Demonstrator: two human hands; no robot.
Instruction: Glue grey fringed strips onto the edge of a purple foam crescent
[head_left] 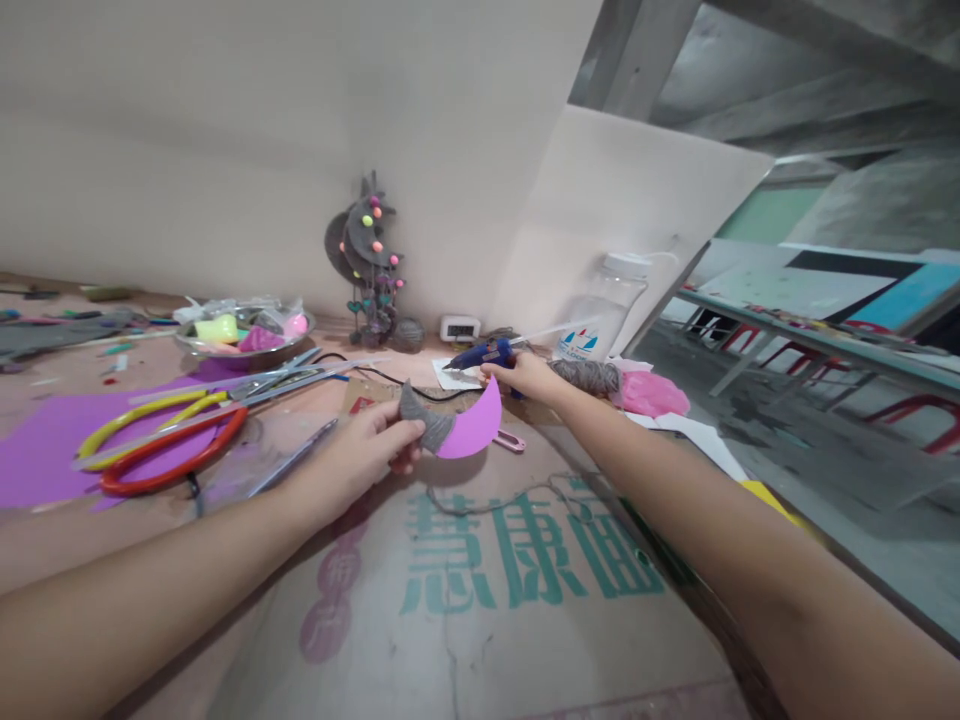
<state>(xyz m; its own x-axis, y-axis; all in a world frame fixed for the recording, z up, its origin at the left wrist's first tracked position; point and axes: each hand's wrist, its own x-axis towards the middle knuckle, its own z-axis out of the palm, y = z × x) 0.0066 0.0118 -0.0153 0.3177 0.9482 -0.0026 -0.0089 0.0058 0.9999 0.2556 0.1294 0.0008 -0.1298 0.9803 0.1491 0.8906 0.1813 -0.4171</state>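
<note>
My left hand (379,440) pinches a purple crescent moon cutout (471,428) by its left end, which is wrapped in grey yarn (426,420). The right half of the crescent is bare purple. Farther back, my right hand (529,378) is closed around a blue hot glue gun (484,354), whose nozzle points left and from whose rear a glue stick (559,330) sticks out. A loose grey strand (495,508) trails over the cardboard (390,620) below. Just behind the crescent lies a small pink cutter (511,441).
Red and yellow handled scissors (176,450) lie on purple sheets (37,440) at left, near a metal bowl (259,350) of craft bits. Behind stand a moon ornament (369,262), a small clock (460,328) and a plastic bottle (606,305). A yarn skein (589,376) and pink bag (654,393) lie right.
</note>
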